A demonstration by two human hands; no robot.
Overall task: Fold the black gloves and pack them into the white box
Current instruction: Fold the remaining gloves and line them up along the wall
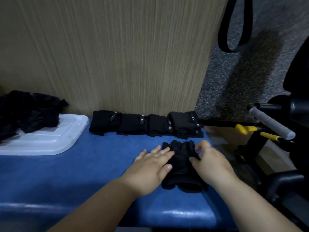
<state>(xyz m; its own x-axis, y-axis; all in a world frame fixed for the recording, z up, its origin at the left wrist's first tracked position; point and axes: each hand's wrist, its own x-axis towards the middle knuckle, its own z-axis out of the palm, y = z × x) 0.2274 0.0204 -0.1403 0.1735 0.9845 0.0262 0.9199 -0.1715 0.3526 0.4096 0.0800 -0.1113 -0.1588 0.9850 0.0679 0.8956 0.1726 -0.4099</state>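
We note the left hand point(150, 166) flat, fingers straight, pressing the black glove point(181, 166) on the blue bench point(83, 173); the right hand point(210, 163) pinches its finger end. Four folded gloves point(132, 125) line the far edge, right of the white box point(50, 144).

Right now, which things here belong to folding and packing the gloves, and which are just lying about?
Job: black glove, pressed by the left hand and pinched by the right hand; row of four folded gloves; pile of unfolded gloves; white plastic lid or tray partly under that pile.
Lying about: yellow-handled tools; grey-wrapped handle; black strap loop.
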